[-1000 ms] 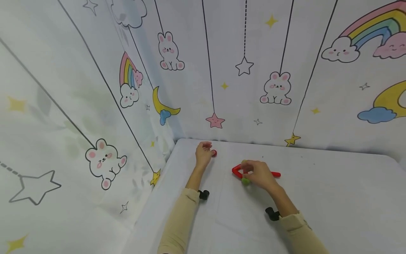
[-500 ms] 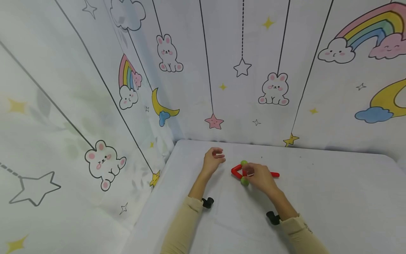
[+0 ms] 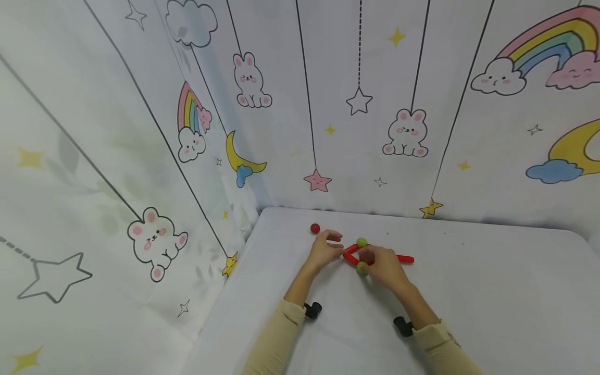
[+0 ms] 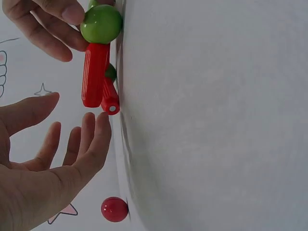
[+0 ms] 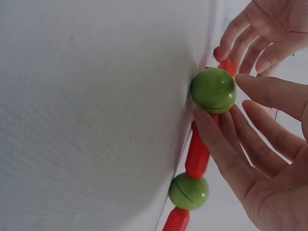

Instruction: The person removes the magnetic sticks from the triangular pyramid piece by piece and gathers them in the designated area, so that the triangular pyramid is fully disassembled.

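Observation:
On the white table in the head view, red rods [image 3: 350,258] meet at a point on the left and run to green balls. My right hand [image 3: 385,265] pinches the near green ball [image 5: 213,90] between thumb and fingers. From there, a red rod [image 5: 198,154] leads to another green ball [image 5: 189,191]. The far green ball [image 3: 362,242] lies beyond the right hand, which hides part of the assembly. My left hand [image 3: 325,251] holds nothing; its loosely bent fingers are close to the ends of the red rods [image 4: 95,77]. Whether they touch, I cannot tell.
A loose red ball [image 3: 315,228] lies behind the left hand, toward the table's back edge. One red rod [image 3: 405,259] sticks out to the right of the right hand. A patterned white curtain [image 3: 281,130] rises behind and to the left of the table [image 3: 492,302].
My left hand has left the red ball and moved right and nearer, up to the red rods. The ball stays on the table. The right hand has barely shifted at the green ball.

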A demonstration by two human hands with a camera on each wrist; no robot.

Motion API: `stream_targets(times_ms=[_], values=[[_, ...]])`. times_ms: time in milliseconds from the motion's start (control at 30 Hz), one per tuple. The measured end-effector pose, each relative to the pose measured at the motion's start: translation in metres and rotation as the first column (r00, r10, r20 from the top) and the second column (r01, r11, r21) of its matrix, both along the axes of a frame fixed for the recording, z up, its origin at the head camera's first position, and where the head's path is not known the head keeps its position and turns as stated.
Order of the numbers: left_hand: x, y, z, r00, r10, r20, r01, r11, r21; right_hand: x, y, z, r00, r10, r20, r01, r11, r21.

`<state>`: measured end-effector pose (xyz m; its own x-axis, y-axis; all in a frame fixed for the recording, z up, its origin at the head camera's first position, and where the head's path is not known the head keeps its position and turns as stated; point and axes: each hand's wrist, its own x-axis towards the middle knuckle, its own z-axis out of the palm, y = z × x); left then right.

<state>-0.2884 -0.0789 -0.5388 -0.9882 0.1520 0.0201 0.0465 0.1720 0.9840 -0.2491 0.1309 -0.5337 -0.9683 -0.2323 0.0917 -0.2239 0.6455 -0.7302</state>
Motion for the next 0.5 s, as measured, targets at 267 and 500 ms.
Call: stream_targets(times_ms=[267, 500], values=[[0.0016, -0.0005, -0.0067, 0.991, -0.131, 0.038, 0.129, 0.991, 0.043, -0.0023, -0.0032, -0.0016, 1.000, -0.023, -0.021, 0.024, 0.999, 0.031], [0.0009, -0.0008, -0.0089, 0.988, -0.142, 0.052, 0.143, 0.989, -0.019, -0.0036, -0.0022, -0.0043, 0.999, -0.051, 0.002, 0.051, 0.999, -0.007]])
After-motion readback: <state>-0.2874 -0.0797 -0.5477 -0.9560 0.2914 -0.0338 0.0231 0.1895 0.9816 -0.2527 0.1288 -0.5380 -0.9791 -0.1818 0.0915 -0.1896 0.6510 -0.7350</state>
